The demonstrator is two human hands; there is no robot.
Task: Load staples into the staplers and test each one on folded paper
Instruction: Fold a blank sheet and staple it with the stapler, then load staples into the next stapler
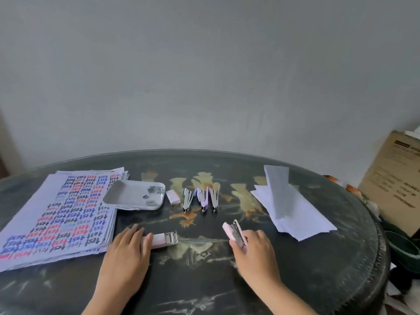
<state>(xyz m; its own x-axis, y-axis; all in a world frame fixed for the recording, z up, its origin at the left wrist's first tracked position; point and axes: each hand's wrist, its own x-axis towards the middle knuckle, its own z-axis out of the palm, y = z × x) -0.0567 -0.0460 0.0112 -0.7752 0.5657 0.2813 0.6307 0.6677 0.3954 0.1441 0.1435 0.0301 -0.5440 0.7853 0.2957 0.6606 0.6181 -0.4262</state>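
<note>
I count five staplers on the dark round painted table (295, 280): three shiny open metal staplers (202, 198) in a row in the far middle and two pink ones near me. There is also one white tray (118, 196), one small white staple box (173, 197), one stack of written-on paper sheets (56, 219) on the left and one pile of folded white paper (291, 208) on the right. My left hand (127, 253) lies nearly flat on the left end of the lying pink stapler (164, 239), and my right hand (254, 251) curls its fingers round the other pink stapler (236, 233).

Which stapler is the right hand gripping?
The pink stapler in the right hand; the other pink one lies under the left hand, three stand untouched behind.
</note>
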